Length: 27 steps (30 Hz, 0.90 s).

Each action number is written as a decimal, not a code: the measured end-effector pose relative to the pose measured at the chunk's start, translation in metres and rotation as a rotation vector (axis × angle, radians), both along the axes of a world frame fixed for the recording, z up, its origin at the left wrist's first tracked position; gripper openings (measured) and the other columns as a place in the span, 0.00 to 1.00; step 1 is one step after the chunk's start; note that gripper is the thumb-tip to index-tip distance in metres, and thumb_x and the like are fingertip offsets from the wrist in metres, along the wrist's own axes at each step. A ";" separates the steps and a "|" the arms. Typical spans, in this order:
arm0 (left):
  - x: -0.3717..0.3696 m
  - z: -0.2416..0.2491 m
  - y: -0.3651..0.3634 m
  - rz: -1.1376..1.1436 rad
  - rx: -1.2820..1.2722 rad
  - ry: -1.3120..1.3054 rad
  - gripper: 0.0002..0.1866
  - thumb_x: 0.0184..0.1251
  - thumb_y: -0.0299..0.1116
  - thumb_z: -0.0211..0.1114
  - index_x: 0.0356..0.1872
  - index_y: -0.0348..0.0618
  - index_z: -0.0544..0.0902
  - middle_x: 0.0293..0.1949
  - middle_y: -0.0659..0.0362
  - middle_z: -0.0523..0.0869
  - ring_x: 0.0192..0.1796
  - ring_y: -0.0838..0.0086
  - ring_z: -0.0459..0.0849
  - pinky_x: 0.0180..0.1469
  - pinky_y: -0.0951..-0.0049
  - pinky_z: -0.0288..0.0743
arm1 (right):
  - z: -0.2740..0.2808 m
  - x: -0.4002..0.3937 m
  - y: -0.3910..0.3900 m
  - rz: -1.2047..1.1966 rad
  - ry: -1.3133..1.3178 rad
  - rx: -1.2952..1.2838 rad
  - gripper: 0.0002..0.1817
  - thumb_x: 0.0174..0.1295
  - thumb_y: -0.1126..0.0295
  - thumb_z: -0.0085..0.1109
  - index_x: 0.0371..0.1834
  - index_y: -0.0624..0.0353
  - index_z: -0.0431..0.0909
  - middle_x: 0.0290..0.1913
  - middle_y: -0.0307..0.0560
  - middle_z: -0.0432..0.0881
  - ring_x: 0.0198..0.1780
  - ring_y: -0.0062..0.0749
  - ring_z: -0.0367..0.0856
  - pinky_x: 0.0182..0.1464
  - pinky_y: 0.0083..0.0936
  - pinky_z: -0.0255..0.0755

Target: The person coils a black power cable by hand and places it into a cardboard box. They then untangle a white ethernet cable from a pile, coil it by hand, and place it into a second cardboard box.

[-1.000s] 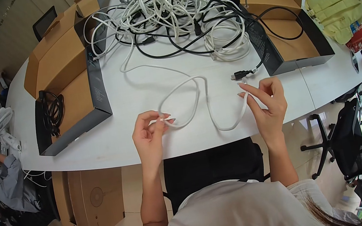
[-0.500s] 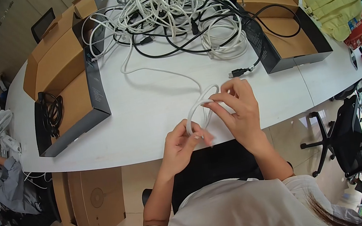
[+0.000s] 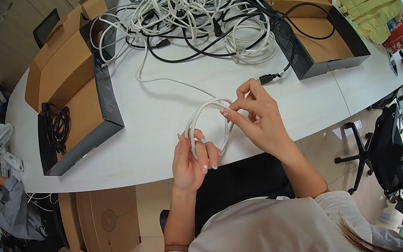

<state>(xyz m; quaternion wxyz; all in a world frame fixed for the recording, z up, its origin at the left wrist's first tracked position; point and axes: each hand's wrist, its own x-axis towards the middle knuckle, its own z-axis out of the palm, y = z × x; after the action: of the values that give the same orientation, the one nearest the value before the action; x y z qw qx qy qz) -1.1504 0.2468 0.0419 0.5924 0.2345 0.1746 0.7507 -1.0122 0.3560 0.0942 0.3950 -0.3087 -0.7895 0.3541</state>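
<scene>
A white cable (image 3: 202, 106) forms a round coil between my hands, just above the table's front edge. My left hand (image 3: 192, 163) is closed around the left side of the coil, its fingers curled through the loop. At the coil's upper right, my right hand (image 3: 259, 120) pinches the cable between thumb and fingers. From there a single strand runs back across the table to a large tangle of white, grey and black cables (image 3: 179, 9). A black cable plug (image 3: 268, 78) lies just beyond my right hand.
An open box (image 3: 112, 119) at the left holds a coiled black cable (image 3: 58, 125). Another open box (image 3: 330, 66) stands at the right, with a black cable looping over it. Beyond it sits a yellow backpack (image 3: 371, 6). A person (image 3: 13, 206) is at far left.
The coil has moved left and opened into a wider loop. My left hand has turned, with its fingers now curled through the loop. My right hand has shifted slightly left.
</scene>
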 end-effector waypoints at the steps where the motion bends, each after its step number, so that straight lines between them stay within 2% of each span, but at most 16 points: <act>1: -0.001 0.002 0.000 -0.039 0.032 -0.061 0.23 0.78 0.43 0.30 0.45 0.38 0.73 0.10 0.61 0.68 0.19 0.75 0.72 0.34 0.73 0.70 | 0.000 0.000 -0.001 -0.003 0.008 -0.025 0.10 0.55 0.68 0.64 0.25 0.64 0.80 0.28 0.41 0.76 0.23 0.23 0.66 0.24 0.21 0.59; 4: -0.011 0.004 -0.006 -0.240 0.090 -0.214 0.24 0.78 0.42 0.29 0.43 0.36 0.73 0.07 0.62 0.67 0.19 0.74 0.73 0.34 0.74 0.70 | -0.007 0.004 0.004 0.146 0.050 -0.394 0.11 0.60 0.68 0.60 0.25 0.64 0.79 0.18 0.32 0.68 0.17 0.12 0.59 0.18 0.14 0.52; 5: -0.014 0.004 -0.007 -0.320 0.104 -0.258 0.24 0.78 0.42 0.29 0.42 0.36 0.73 0.06 0.62 0.66 0.20 0.74 0.74 0.34 0.75 0.70 | -0.006 0.006 0.007 0.156 0.089 -0.470 0.12 0.61 0.67 0.59 0.24 0.64 0.79 0.16 0.30 0.67 0.16 0.12 0.57 0.17 0.14 0.51; 8: -0.015 0.003 -0.007 -0.358 0.049 0.053 0.24 0.77 0.43 0.30 0.36 0.37 0.73 0.05 0.63 0.67 0.16 0.75 0.72 0.35 0.76 0.68 | -0.002 0.016 0.018 0.192 0.227 -0.733 0.15 0.64 0.64 0.54 0.23 0.61 0.75 0.14 0.29 0.65 0.12 0.09 0.55 0.12 0.11 0.48; 11: -0.008 -0.004 0.002 -0.216 0.191 0.428 0.25 0.77 0.46 0.31 0.30 0.41 0.72 0.06 0.62 0.69 0.11 0.75 0.69 0.38 0.75 0.68 | 0.005 0.021 0.025 0.165 0.328 -0.880 0.15 0.65 0.64 0.53 0.23 0.60 0.75 0.14 0.29 0.64 0.12 0.08 0.55 0.11 0.11 0.48; 12: -0.006 0.000 0.002 -0.201 0.190 0.468 0.25 0.76 0.49 0.32 0.27 0.45 0.70 0.05 0.65 0.66 0.09 0.78 0.66 0.38 0.75 0.67 | 0.006 0.023 0.026 0.132 0.368 -0.934 0.15 0.66 0.63 0.52 0.25 0.61 0.76 0.14 0.28 0.62 0.12 0.08 0.54 0.13 0.11 0.48; 15: -0.009 -0.005 -0.002 -0.308 0.272 -0.055 0.27 0.75 0.53 0.31 0.26 0.47 0.70 0.05 0.69 0.64 0.11 0.82 0.67 0.36 0.78 0.65 | 0.000 0.031 0.037 0.116 0.618 -0.995 0.14 0.68 0.65 0.50 0.27 0.62 0.74 0.15 0.28 0.61 0.12 0.08 0.54 0.12 0.11 0.49; 16: -0.013 -0.005 0.000 -0.295 0.319 -0.095 0.26 0.73 0.57 0.34 0.33 0.48 0.72 0.06 0.71 0.65 0.11 0.84 0.65 0.32 0.80 0.62 | -0.004 0.032 0.037 0.127 0.623 -1.046 0.13 0.69 0.66 0.47 0.29 0.63 0.73 0.15 0.28 0.60 0.11 0.08 0.54 0.11 0.11 0.49; 19: -0.014 0.002 0.001 -0.108 0.326 -0.177 0.24 0.73 0.55 0.38 0.47 0.46 0.72 0.07 0.73 0.66 0.12 0.85 0.62 0.31 0.83 0.60 | -0.014 0.031 0.024 0.257 0.604 -1.261 0.14 0.70 0.65 0.46 0.30 0.63 0.72 0.15 0.28 0.60 0.11 0.09 0.54 0.10 0.11 0.49; 20: -0.021 0.001 0.005 -0.132 0.433 -0.189 0.23 0.74 0.51 0.42 0.57 0.46 0.68 0.10 0.75 0.70 0.14 0.85 0.62 0.33 0.82 0.60 | -0.016 0.031 0.021 0.260 0.621 -1.315 0.14 0.70 0.64 0.46 0.30 0.62 0.72 0.15 0.28 0.60 0.11 0.09 0.53 0.09 0.11 0.48; 23: -0.029 0.017 0.008 -0.101 0.539 -0.280 0.21 0.74 0.49 0.43 0.58 0.49 0.68 0.16 0.77 0.75 0.15 0.85 0.63 0.40 0.79 0.62 | -0.010 0.034 0.012 0.314 0.656 -1.367 0.14 0.70 0.63 0.46 0.29 0.61 0.71 0.15 0.28 0.60 0.11 0.10 0.53 0.09 0.11 0.48; 24: -0.032 0.022 0.007 -0.068 0.546 -0.283 0.21 0.75 0.48 0.43 0.63 0.52 0.65 0.26 0.79 0.81 0.16 0.86 0.65 0.48 0.77 0.62 | -0.012 0.035 0.010 0.335 0.656 -1.373 0.14 0.70 0.64 0.46 0.30 0.62 0.72 0.16 0.28 0.60 0.11 0.10 0.53 0.09 0.11 0.48; 27: -0.038 0.032 0.008 -0.102 0.629 -0.394 0.27 0.74 0.48 0.44 0.70 0.56 0.54 0.37 0.79 0.84 0.20 0.88 0.71 0.52 0.75 0.62 | -0.019 0.031 -0.004 0.345 0.540 -1.374 0.14 0.69 0.64 0.48 0.31 0.63 0.74 0.16 0.28 0.61 0.11 0.09 0.53 0.10 0.10 0.49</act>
<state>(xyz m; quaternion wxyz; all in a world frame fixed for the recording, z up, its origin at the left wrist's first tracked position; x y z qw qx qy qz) -1.1887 0.2548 0.0743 0.5503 0.2646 -0.1937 0.7679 -0.9814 0.3515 0.0751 0.2325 -0.2600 -0.3043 0.8864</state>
